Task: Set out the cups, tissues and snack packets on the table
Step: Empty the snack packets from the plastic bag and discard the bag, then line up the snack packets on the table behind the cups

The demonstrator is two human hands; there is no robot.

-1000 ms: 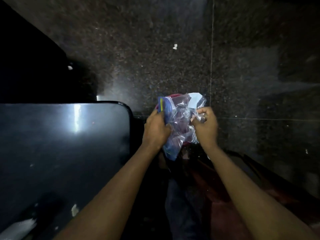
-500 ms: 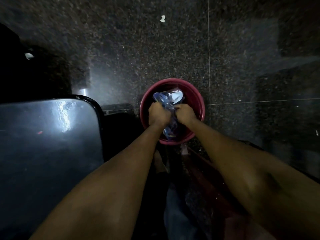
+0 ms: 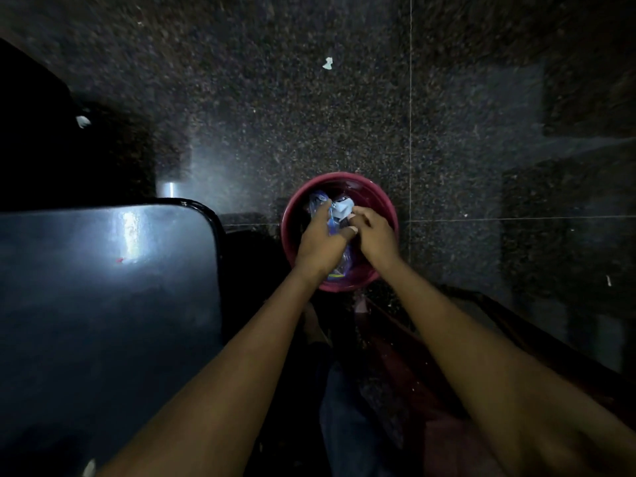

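Observation:
A red round bucket (image 3: 385, 204) stands on the dark floor straight ahead. Both my hands reach into it. My left hand (image 3: 318, 241) grips a crumpled clear plastic bag (image 3: 318, 201) with blue print, which lies inside the bucket. My right hand (image 3: 375, 235) sits beside it, fingers curled toward a white piece (image 3: 344, 208) of the bag's contents; whether it grips anything I cannot tell. The rest of the bag's contents is hidden in the dim light.
A dark glossy table (image 3: 103, 287) with a rounded corner fills the left. The floor is speckled dark stone with white scraps (image 3: 327, 63). A dark red seat edge (image 3: 481, 311) runs along the lower right. My legs are below.
The bag was held up above the bucket a second ago; both hands have lowered it inside. My right hand has loosened and shifted slightly to the right.

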